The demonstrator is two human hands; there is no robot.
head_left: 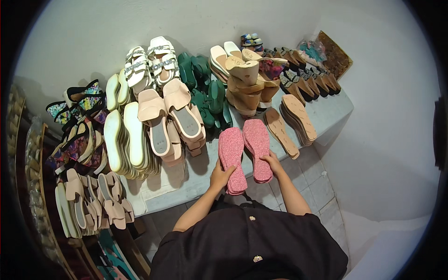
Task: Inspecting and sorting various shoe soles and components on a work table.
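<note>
My left hand (221, 176) is closed on a stack of pink speckled insoles (231, 151), thumb on top. A second stack of the same pink insoles (256, 142) is gripped by my right hand (270, 163) along its right side. Both stacks are held side by side, toes pointing away, over the front edge of the pale table (198, 171). Just right of them lie tan insoles (281, 133) and a thicker stack of tan insoles (297, 116). Beyond the pink stacks stand tan sandal uppers with wooden-coloured soles (245, 88).
Beige slide sandals (159, 133), cream insole stacks (135, 135), white sandals (163, 60) and green shoes (215, 95) crowd the table's left and middle. Dark sandals (322, 81) line the right end by a brown board (333, 56). A shelf (51, 210) stands at left.
</note>
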